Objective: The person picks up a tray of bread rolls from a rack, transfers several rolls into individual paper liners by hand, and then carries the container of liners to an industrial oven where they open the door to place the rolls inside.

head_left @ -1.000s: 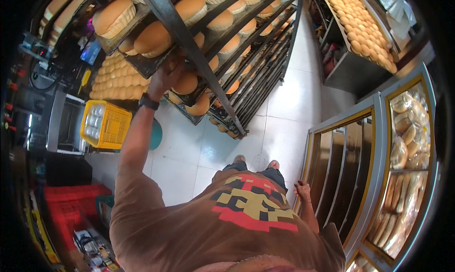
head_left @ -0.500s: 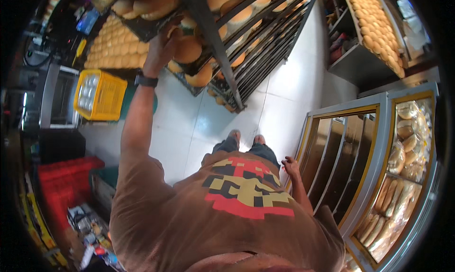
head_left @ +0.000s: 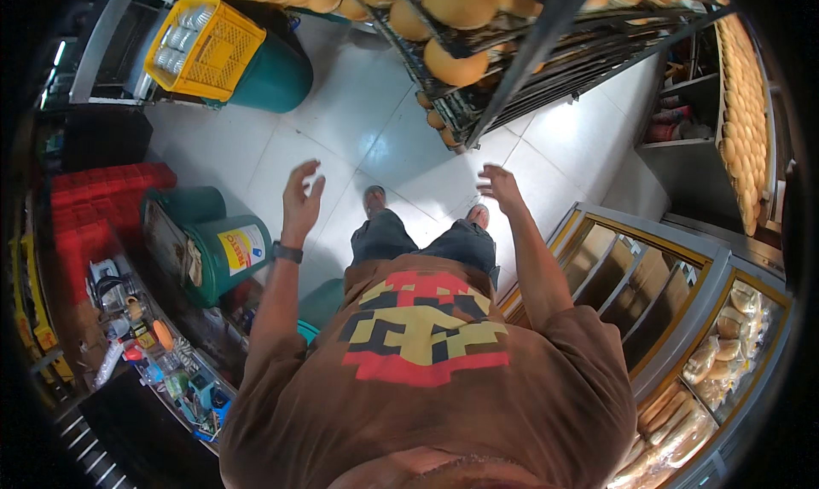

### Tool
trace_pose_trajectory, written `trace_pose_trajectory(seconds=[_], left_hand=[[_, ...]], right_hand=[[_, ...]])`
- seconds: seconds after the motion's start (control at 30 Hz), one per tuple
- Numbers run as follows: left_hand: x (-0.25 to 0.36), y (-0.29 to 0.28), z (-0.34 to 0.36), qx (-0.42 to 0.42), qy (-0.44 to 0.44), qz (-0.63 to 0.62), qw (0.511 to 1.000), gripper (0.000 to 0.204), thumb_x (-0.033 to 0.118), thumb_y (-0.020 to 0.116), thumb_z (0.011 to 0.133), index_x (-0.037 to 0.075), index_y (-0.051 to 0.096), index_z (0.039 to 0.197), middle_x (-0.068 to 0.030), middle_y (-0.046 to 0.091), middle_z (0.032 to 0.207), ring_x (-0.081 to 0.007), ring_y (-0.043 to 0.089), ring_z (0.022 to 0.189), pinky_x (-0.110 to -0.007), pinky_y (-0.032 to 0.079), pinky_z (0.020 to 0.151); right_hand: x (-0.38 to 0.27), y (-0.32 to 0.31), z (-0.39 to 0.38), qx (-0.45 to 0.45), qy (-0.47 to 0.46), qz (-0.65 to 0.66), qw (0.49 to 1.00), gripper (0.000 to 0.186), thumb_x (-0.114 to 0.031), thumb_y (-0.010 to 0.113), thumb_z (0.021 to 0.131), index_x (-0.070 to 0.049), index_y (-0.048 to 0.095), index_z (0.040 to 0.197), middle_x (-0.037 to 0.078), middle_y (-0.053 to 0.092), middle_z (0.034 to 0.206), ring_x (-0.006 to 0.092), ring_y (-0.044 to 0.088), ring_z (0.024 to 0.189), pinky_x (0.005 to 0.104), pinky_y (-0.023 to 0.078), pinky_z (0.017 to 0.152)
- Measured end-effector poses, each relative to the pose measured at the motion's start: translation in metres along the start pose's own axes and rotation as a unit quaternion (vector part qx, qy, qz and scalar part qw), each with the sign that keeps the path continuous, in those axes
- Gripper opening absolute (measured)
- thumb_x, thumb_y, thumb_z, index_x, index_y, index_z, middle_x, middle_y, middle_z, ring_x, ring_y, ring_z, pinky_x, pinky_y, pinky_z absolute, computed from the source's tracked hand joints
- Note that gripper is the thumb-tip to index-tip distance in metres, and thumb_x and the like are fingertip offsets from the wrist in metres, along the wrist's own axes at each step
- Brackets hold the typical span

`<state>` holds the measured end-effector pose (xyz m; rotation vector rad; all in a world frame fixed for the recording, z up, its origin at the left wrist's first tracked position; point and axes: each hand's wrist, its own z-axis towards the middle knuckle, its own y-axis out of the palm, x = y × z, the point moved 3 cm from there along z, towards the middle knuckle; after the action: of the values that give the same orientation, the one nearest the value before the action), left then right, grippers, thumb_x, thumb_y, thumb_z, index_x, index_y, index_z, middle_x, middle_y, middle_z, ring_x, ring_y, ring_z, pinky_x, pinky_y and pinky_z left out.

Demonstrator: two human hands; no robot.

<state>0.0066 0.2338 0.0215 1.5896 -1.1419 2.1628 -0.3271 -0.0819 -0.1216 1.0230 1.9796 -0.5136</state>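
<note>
A yellow perforated plastic crate [head_left: 223, 52] stands leftmost. Next, the person's bare left hand [head_left: 302, 201] hangs above white floor tiles [head_left: 401, 156], fingers loosely bent, thumb apart. Ahead, round golden buns [head_left: 458, 1] fill a black metal rack [head_left: 527, 63]. The bare right hand [head_left: 505, 189], fingers slightly spread, hangs near a grey-framed glass cabinet [head_left: 695, 306].

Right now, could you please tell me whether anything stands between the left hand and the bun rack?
Nothing visible does: between the left hand and the bun rack, only tiled floor shows.
</note>
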Motion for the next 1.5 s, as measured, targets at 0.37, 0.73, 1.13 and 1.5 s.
trace_pose_trajectory(seconds=[0.37,0.73,1.13,1.5], left_hand=[[-0.199,-0.078,-0.035,-0.187,-0.168,0.001,0.968,0.030,0.016,0.067,0.092,0.005,0.064,0.120,-0.0095,0.066,0.111,-0.0170,0.064,0.095,-0.030,0.052,0.073],[-0.134,0.075,0.290,-0.148,0.040,-0.031,0.988,0.067,0.054,0.047,0.100,-0.002,0.053,0.136,-0.0212,0.059,0.133,-0.0268,0.053,0.127,-0.034,0.039,0.106],[-0.190,0.123,0.354,-0.246,-0.136,-0.222,0.934,0.070,0.058,0.042,0.097,0.001,0.052,0.137,-0.0160,0.059,0.131,-0.0251,0.055,0.119,-0.036,0.040,0.105],[-0.323,-0.007,0.192,-0.110,-0.301,-0.228,0.919,0.051,0.041,0.036,0.099,0.001,0.064,0.114,-0.0114,0.065,0.113,-0.0204,0.058,0.104,-0.034,0.042,0.097]], right_hand=[[-0.022,0.076,0.167,0.195,-0.114,0.432,0.873,0.035,-0.013,0.036,0.103,-0.004,0.034,0.137,0.022,0.054,0.113,0.0362,0.061,0.102,0.0524,0.055,0.093],[0.005,0.155,0.119,0.149,-0.062,0.312,0.936,0.019,-0.016,0.052,0.102,0.002,0.056,0.102,0.013,0.064,0.092,0.0278,0.065,0.084,0.0434,0.056,0.087],[0.059,0.260,0.063,-0.082,0.118,0.115,0.983,0.021,-0.009,0.066,0.091,0.008,0.066,0.103,0.016,0.071,0.097,0.0236,0.071,0.087,0.0322,0.058,0.083],[0.129,0.320,-0.017,-0.214,0.136,0.003,0.967,0.024,-0.004,0.067,0.092,0.007,0.063,0.113,0.011,0.069,0.104,0.0197,0.069,0.091,0.0331,0.058,0.084]])
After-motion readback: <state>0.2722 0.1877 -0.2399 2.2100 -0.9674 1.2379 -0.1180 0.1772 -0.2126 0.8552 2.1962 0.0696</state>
